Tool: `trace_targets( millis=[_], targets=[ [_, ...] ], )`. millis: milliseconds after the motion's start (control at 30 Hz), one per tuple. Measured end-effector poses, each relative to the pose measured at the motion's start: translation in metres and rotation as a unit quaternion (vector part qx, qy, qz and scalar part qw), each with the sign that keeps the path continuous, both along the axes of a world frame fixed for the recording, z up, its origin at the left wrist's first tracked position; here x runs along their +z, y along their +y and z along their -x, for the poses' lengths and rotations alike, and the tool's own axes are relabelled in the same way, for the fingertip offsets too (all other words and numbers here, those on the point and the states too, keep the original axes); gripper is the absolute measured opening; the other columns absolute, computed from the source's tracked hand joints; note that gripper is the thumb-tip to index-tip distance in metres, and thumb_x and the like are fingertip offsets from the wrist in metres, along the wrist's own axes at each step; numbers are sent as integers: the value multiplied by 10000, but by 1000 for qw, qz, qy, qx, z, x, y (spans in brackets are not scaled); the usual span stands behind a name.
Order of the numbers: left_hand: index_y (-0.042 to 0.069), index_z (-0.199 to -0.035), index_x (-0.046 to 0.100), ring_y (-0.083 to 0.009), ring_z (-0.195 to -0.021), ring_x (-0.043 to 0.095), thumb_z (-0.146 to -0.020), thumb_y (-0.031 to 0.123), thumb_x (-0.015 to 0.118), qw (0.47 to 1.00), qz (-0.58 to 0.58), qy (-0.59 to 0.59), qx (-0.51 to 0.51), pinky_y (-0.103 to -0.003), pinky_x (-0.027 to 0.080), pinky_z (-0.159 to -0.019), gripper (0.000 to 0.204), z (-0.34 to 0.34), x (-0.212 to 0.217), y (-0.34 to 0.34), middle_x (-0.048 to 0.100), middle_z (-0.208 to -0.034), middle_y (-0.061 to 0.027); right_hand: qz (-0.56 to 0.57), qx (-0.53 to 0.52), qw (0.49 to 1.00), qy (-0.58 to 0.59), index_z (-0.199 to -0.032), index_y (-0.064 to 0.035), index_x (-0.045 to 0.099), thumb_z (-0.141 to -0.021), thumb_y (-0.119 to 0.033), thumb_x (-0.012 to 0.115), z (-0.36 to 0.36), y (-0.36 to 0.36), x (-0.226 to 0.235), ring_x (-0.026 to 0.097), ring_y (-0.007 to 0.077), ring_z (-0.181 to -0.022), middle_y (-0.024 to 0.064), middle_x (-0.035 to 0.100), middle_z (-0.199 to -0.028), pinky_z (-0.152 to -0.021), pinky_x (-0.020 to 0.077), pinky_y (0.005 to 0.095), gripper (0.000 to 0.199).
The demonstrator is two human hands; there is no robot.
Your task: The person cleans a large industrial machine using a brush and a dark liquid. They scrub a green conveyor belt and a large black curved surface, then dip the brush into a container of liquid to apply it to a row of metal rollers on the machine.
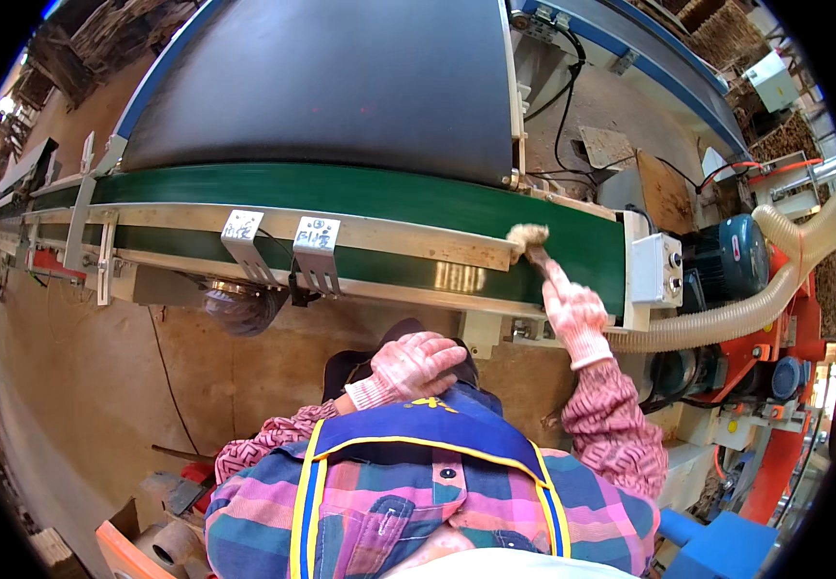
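My right hand [572, 314], in a pale pink knit-cuffed glove, is closed around the handle of a brush with a pale, fluffy head [528, 235]. The index finger lies along the handle. The brush head is over the green conveyor belt [587, 241], at the right end of a long light wooden strip [389, 240] running along the belt. My left hand [413, 367], gloved alike, lies in front of my body at the blue, yellow-edged apron [428, 425]. Its fingers are stretched out and nothing shows in them.
Beyond the green belt a wide black belt [331, 87] slopes away. Two metal brackets [318, 246] stand on the near rail. At right are a white control box [656, 270], a green motor [732, 259] and a ribbed hose [717, 333]. A cable [167, 367] crosses the floor at left.
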State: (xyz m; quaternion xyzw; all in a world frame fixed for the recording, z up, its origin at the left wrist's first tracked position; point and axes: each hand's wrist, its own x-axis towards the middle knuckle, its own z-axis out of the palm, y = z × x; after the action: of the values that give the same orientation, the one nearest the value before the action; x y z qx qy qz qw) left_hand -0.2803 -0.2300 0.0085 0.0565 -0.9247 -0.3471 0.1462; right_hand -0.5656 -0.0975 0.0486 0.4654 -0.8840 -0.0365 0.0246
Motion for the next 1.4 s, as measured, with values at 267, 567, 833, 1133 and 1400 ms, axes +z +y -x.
trace_targets(
  millis=[267, 567, 833, 1133, 1400],
  targets=[
    [134, -1210, 649, -319, -1099, 646, -809, 226, 767, 999, 8, 22, 29, -432, 565, -894, 427, -1, -6, -3, 675, -1186, -89, -89, -229, 967, -63, -1413, -348, 529, -1040, -422, 396, 61, 7, 18, 716, 356, -831, 160, 734, -865, -740, 575, 494, 404],
    [146, -1205, 644, -308, -1113, 637, -775, 231, 783, 999, 26, 4, 33, -440, 562, -887, 459, -5, -3, -4, 664, -1208, -61, -117, -221, 968, 18, -1445, -461, 453, -1057, -395, 334, 96, 24, 9, 718, 327, -764, 142, 735, -875, -664, 576, 485, 412],
    [110, -1213, 650, -351, -1060, 658, -745, 198, 796, 996, 15, 76, -31, -449, 558, -901, 498, 6, 11, -11, 685, -1139, -115, -40, -269, 962, 37, -1168, -232, 692, -1048, -435, 359, 115, 27, -5, 710, 382, -739, 155, 731, -801, -653, 567, 521, 409],
    [119, -1201, 653, -344, -1067, 653, -746, 149, 794, 998, 10, 52, -27, -445, 557, -894, 477, 4, 4, -8, 676, -1161, -110, -62, -267, 961, -42, -1340, -352, 574, -1057, -401, 332, 92, 3, 22, 723, 339, -803, 98, 752, -912, -680, 581, 475, 375],
    [120, -1195, 658, -345, -1094, 644, -738, 179, 799, 997, 10, 35, -68, -450, 556, -903, 482, 17, 17, -6, 687, -1143, -105, -12, -177, 981, -83, -1446, -385, 483, -1039, -415, 324, 69, -29, -14, 706, 393, -878, 199, 730, -932, -817, 559, 502, 437]
  ],
)
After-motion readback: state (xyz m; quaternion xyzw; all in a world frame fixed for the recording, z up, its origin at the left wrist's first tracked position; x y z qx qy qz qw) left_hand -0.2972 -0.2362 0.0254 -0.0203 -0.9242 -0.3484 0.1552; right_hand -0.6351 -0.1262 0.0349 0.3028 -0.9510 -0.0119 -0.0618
